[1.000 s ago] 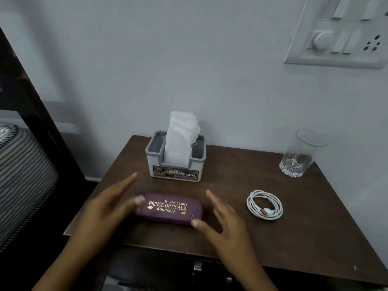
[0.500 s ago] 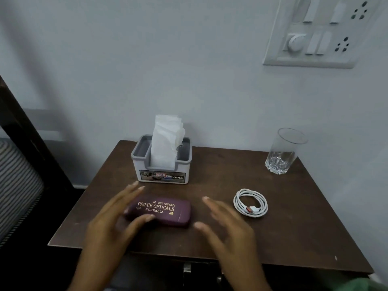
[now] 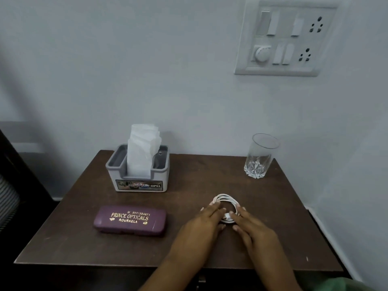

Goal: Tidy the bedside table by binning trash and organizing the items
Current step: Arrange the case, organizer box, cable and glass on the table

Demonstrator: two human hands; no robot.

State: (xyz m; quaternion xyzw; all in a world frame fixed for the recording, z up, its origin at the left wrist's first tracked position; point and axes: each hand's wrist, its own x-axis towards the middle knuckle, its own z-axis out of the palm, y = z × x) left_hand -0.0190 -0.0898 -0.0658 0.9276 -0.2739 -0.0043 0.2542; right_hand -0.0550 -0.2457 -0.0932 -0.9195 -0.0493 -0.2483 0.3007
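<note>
A coiled white cable (image 3: 227,200) lies on the dark brown bedside table (image 3: 273,206), right of centre. My left hand (image 3: 204,224) lies with straight fingers on the coil's left side. My right hand (image 3: 253,227) touches its right side, fingers extended. Both hands hide the coil's near half. A maroon spectacle case (image 3: 130,220) with gold lettering lies flat at the front left, free of both hands. Behind it stands a grey tissue holder (image 3: 139,178) with white tissues (image 3: 142,150) sticking up.
A clear drinking glass (image 3: 260,156) stands at the table's back right corner. A white switch and socket panel (image 3: 285,38) is on the wall above it. A dark bed frame (image 3: 23,181) borders the table's left side.
Both hands left the spectacle case and moved right onto the coiled cable. The case stays on the table. The camera view shifted to the right.
</note>
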